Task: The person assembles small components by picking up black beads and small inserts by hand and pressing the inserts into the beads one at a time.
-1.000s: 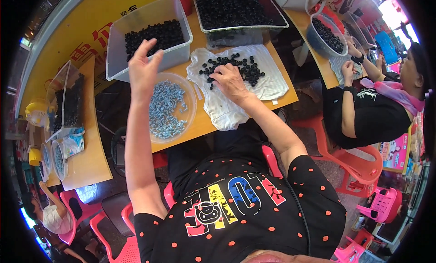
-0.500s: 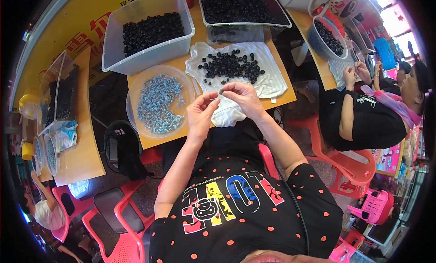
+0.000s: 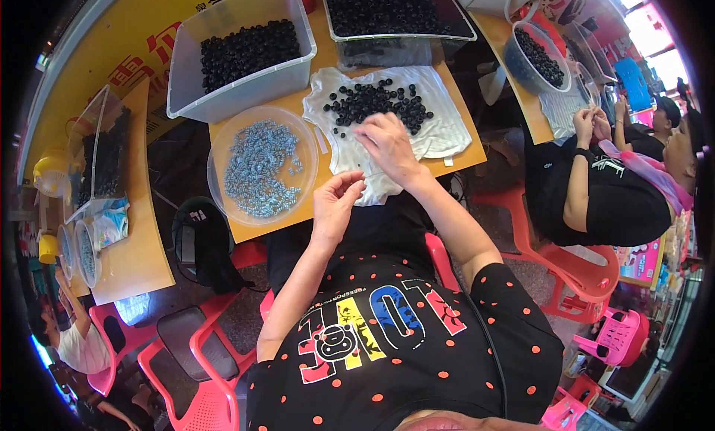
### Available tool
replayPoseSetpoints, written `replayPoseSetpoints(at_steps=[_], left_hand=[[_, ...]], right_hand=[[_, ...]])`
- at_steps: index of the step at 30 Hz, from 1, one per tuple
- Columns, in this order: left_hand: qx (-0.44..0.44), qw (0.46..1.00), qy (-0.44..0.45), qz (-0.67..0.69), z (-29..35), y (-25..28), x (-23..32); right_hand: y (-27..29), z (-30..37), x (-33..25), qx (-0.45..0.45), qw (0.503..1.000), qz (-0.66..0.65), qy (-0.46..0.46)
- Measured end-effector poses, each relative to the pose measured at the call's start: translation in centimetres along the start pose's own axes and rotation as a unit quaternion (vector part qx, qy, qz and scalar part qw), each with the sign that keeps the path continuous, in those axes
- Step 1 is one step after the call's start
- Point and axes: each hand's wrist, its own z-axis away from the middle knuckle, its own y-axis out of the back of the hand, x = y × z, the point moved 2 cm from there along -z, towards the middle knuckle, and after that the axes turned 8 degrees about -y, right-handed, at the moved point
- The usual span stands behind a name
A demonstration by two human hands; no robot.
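Observation:
My left hand (image 3: pixel 335 208) is just beyond the table's near edge, at the front of a white cloth (image 3: pixel 447 137), with thumb and fingertips pinched together. What it pinches, if anything, is too small to make out. My right hand (image 3: pixel 389 147) is over the cloth, its fingertips at the near side of a loose pile of small round black pieces (image 3: pixel 376 100). Motion blurs those fingers, and I cannot see whether they hold anything. To the left of my hands, a round clear tray (image 3: pixel 309 174) holds many small blue-grey pieces (image 3: pixel 257 170).
Two clear bins, one at the back left (image 3: pixel 242 96) and one at the back (image 3: pixel 402 39), hold more black pieces. A side table (image 3: pixel 138 252) is at the left. At the right, a person (image 3: pixel 611 185) sits by a bowl of black pieces (image 3: pixel 538 59). Red chairs (image 3: pixel 201 356) stand around.
My hands were together over the cloth, with a small dark piece at the fingertips. They have parted: the right moved forward to the black pile, the left drew slightly back.

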Motion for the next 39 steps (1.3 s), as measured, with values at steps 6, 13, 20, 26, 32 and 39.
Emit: replayPoseSetpoints(at_steps=[6, 13, 20, 26, 32, 39], left_hand=[[-0.008, 1.0, 0.008, -0.016, 0.9, 0.4, 0.0], [0.022, 0.998, 0.022, 0.05, 0.9, 1.4, -0.4], [0.082, 0.948, 0.047, 0.305, 0.4, 0.8, 0.6], [0.104, 0.948, 0.061, 0.296, 1.9, 2.6, -0.3], [0.117, 0.945, 0.078, 0.294, 4.8, 5.4, 0.0], [0.121, 0.949, 0.092, 0.277, 7.0, 7.6, -0.5]], right_hand=[[-2.2, -3.2, 0.7, -0.01, 0.99, 0.134, 0.044], [0.0, -1.8, -0.1, -0.02, 0.998, 0.031, 0.043], [3.4, 0.9, -5.2, -0.141, 0.977, -0.158, -0.031], [2.7, 1.5, -6.9, -0.224, 0.956, -0.191, 0.001], [-1.2, -1.6, -8.0, -0.192, 0.97, -0.145, 0.032], [-6.0, -4.0, -8.6, -0.212, 0.959, 0.069, 0.172]])
